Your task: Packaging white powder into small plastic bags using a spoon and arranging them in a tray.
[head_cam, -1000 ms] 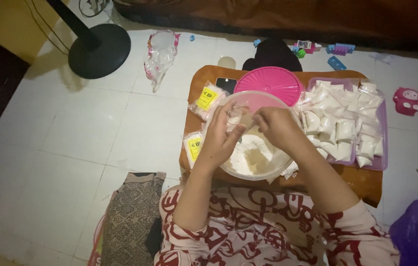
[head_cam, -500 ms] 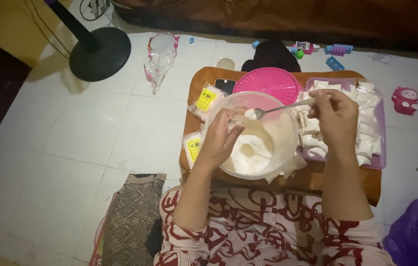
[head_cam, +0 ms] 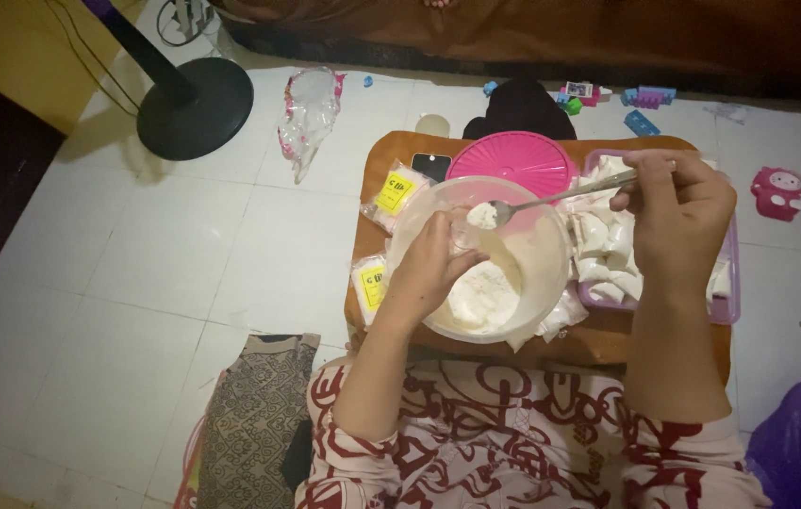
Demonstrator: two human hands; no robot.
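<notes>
Spoon (head_cam: 551, 199) of soft white paste, held level over the clear bowl (head_cam: 551, 283).
Right hand (head_cam: 678, 212) pinches its stiff, light handle end; left hand (head_cam: 433, 269) closes on a small clear bag (head_cam: 462, 236), likely flimsy and slippery.

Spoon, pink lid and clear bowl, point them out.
spoon (head_cam: 561, 197), head view, middle of its handle
pink lid (head_cam: 513, 158), head view, ribbed top
clear bowl (head_cam: 551, 273), head view, right wall

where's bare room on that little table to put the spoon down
Hardly any. The table is packed: bowl, pink lid, tray of white packets, yellow-labelled bags. Bare strips show only along the front edge under the bowl and at the back left corner by the phone. The tiled floor to the left is open.
</notes>
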